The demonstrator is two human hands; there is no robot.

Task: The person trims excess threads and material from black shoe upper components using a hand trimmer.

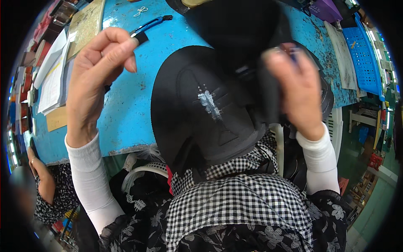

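My left hand (103, 59) is raised over the left part of the table, thumb and forefinger pinching a small black strip (142, 38). On the right, my right hand (296, 86), smeared by motion, is closed on a large black sheet piece (239, 31), also blurred. Below it, a black rounded panel (176, 84) lies over the table's front edge and my lap. Stitched lines and a white smeared patch (209, 105) mark its face. Part of this panel is hidden by the sheet piece and its shadow.
On the blue table (126, 109) lie a slim blue-handled tool (152, 26) and a small white cord loop (141, 11). Papers (54, 90) are stacked at left, where a co-worker's arm (44, 180) shows. A blue basket (363, 61) stands at far right.
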